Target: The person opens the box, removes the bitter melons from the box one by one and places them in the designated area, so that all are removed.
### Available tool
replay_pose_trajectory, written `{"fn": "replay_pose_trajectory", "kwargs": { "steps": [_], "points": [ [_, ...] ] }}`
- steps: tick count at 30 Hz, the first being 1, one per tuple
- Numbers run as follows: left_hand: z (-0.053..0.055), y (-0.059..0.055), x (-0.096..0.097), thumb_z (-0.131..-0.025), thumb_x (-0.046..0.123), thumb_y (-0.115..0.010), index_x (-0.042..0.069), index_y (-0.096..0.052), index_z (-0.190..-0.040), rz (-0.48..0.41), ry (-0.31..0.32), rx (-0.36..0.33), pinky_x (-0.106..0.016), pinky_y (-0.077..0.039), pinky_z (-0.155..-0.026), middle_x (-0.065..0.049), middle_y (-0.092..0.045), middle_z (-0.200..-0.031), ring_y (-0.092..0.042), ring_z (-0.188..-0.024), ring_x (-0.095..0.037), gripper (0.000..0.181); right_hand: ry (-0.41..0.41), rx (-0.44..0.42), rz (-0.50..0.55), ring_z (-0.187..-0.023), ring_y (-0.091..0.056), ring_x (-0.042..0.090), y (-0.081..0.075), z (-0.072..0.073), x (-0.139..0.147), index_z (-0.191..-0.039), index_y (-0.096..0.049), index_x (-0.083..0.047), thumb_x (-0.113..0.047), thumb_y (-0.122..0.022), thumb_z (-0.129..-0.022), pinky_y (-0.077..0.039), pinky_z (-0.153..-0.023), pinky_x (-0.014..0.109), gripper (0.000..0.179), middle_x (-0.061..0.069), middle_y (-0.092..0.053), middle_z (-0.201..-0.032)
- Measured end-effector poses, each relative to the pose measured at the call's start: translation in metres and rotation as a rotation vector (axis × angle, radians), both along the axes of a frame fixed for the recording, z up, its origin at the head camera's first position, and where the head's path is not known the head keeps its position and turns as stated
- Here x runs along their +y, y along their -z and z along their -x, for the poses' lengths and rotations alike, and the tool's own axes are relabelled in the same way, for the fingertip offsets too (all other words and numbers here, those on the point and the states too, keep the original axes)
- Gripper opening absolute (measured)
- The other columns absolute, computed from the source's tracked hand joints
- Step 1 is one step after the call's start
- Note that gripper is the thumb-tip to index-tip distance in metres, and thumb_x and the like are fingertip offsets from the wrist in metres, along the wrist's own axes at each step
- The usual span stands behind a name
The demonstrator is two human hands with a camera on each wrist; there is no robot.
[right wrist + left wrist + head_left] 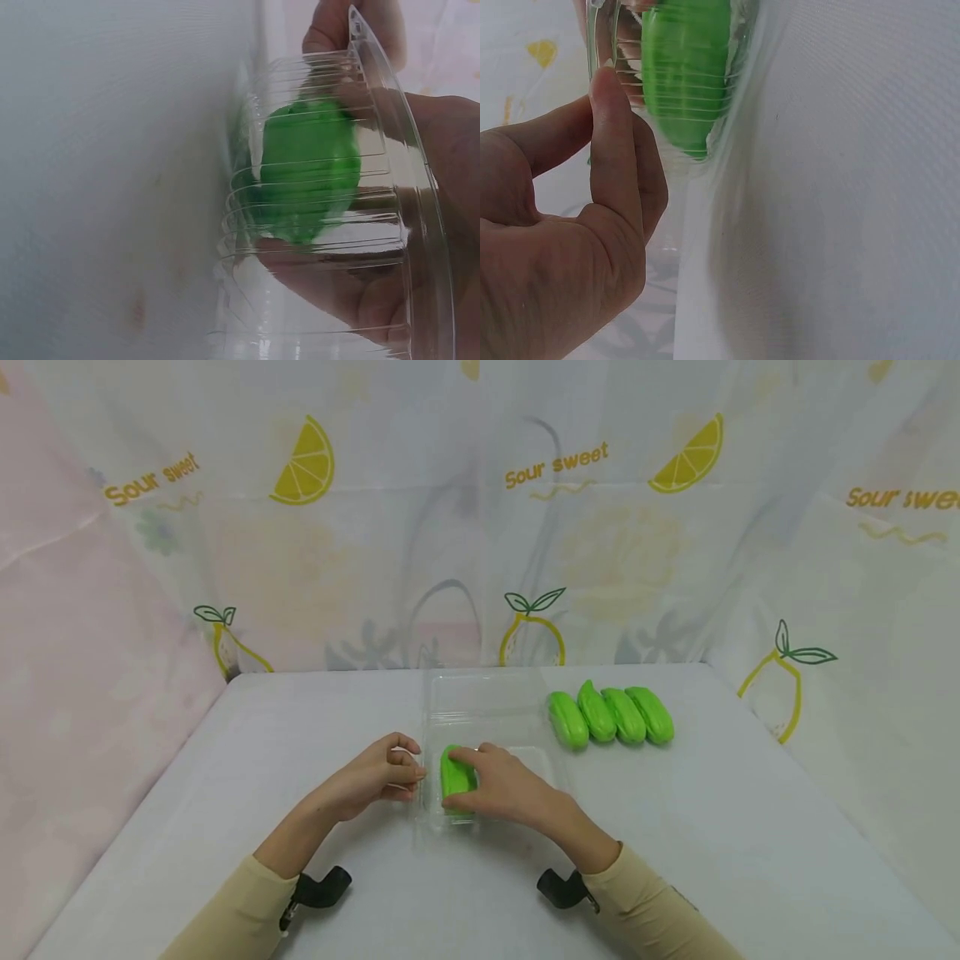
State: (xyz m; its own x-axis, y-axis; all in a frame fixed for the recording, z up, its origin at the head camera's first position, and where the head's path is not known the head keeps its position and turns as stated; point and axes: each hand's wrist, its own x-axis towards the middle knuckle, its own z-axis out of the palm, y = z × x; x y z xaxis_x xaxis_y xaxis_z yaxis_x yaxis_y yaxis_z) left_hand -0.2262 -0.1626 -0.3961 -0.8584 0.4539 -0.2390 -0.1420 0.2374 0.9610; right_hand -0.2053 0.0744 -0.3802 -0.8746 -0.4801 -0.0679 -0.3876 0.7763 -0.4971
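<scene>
A clear plastic clamshell box [525, 760] lies on the white table with its lid folded back toward the wall. Inside, at the left end, sits a plump, long green piece [456, 777] shaped like a vegetable or fruit. My right hand [510, 785] reaches into the box and grips this piece, thumb at the near end and fingers at the far end. At the box's left edge, my left hand [378, 774] pinches the rim between thumb and finger. Through the ribbed wall, the left wrist view shows the green piece [686, 75] low in the box.
Several similar green pieces [611, 717] stand side by side in a row behind and right of the box. A printed cloth wall [375, 552] rises along the table's back edge. Black wrist-camera mounts [322, 889] hang below both sleeves.
</scene>
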Motion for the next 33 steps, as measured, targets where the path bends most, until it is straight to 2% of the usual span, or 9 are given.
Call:
{"fn": "replay_pose_trajectory", "kwargs": {
  "steps": [7, 14, 22, 33],
  "points": [
    [-0.001, -0.001, 0.0, -0.096, 0.016, -0.064, -0.003, -0.031, -0.131, -0.002, -0.002, 0.001, -0.023, -0.056, -0.069, -0.003, -0.056, -0.09, -0.062, -0.074, -0.013, 0.051, -0.014, 0.004, -0.001, -0.091, -0.053, 0.016, -0.002, 0.001, 0.004, -0.142, -0.054, -0.019, -0.031, -0.071, -0.082, -0.046, -0.076, 0.031, 0.063, 0.008, -0.059, -0.117],
    [-0.001, -0.002, 0.001, -0.096, 0.015, -0.064, -0.003, -0.032, -0.13, 0.005, -0.015, -0.01, -0.023, -0.057, -0.069, -0.003, -0.056, -0.09, -0.062, -0.075, -0.013, 0.05, -0.021, -0.011, -0.013, -0.095, -0.053, 0.016, -0.003, 0.001, 0.006, -0.144, -0.052, -0.021, -0.03, -0.07, -0.084, -0.047, -0.079, 0.032, 0.063, 0.009, -0.058, -0.128],
    [0.0, -0.002, 0.002, -0.095, 0.014, -0.065, -0.003, -0.033, -0.129, -0.001, -0.019, -0.014, -0.023, -0.057, -0.068, -0.003, -0.056, -0.09, -0.062, -0.074, -0.012, 0.05, -0.05, 0.028, -0.006, -0.095, -0.054, 0.017, -0.004, 0.003, 0.01, -0.143, -0.054, -0.018, -0.024, -0.069, -0.084, -0.047, -0.078, 0.032, 0.061, 0.011, -0.059, -0.128],
    [-0.002, -0.002, 0.002, -0.095, 0.014, -0.065, -0.002, -0.032, -0.13, 0.004, -0.021, -0.011, -0.023, -0.057, -0.068, -0.004, -0.056, -0.091, -0.062, -0.075, -0.013, 0.05, -0.069, 0.009, -0.01, -0.108, -0.059, 0.021, -0.009, 0.001, 0.015, -0.143, -0.054, -0.019, -0.018, -0.067, -0.085, -0.051, -0.086, 0.037, 0.059, 0.011, -0.058, -0.133]
  ]
}}
